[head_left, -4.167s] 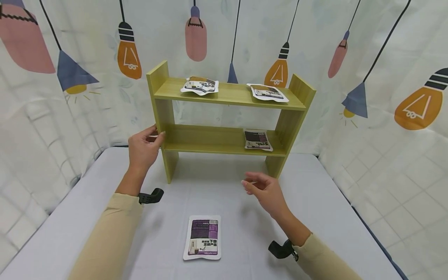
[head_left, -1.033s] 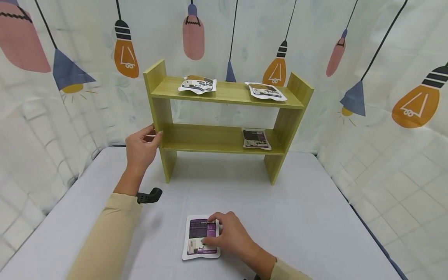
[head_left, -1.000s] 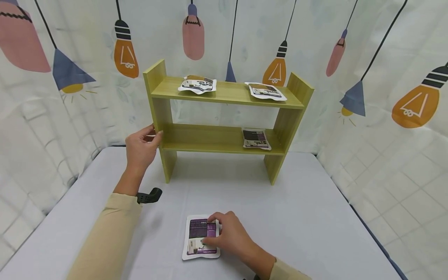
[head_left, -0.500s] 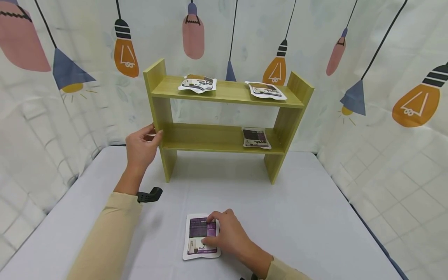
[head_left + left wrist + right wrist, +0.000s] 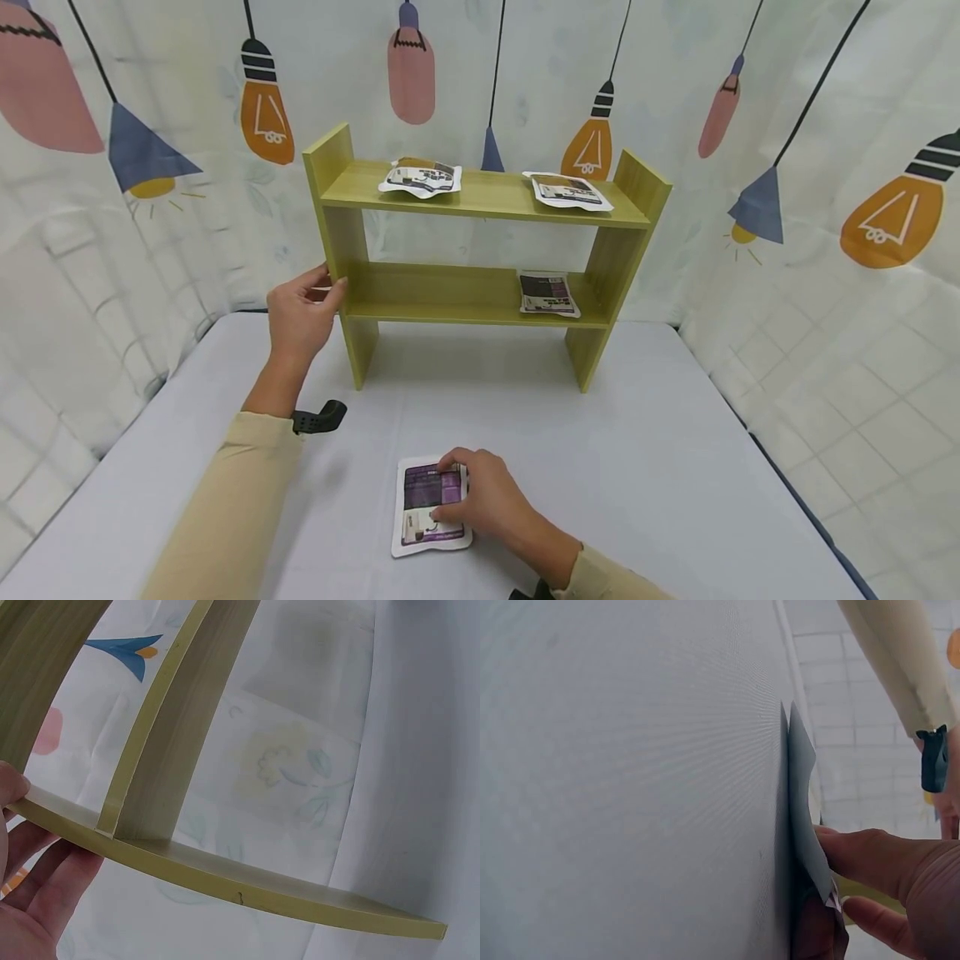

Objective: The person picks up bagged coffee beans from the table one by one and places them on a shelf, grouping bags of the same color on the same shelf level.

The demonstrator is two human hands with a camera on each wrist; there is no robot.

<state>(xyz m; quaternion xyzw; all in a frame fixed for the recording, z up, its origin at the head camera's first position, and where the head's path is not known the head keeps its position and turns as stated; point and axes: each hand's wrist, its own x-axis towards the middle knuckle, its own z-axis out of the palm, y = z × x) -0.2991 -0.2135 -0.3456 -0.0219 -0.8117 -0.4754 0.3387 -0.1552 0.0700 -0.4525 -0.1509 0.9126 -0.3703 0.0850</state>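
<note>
Right hand [image 5: 480, 500] pinching purple pouch [image 5: 426, 510] off table [image 5: 675, 467]; lift flat, left hand [image 5: 298, 310] gripping shelf [image 5: 480, 296] side steady.

- A white pouch [image 5: 429, 507] with a purple label is lying flat on the grey table, near its front edge, its right side lifting slightly.
- A green wooden shelf [image 5: 480, 293] is standing upright at the table's back.
</note>
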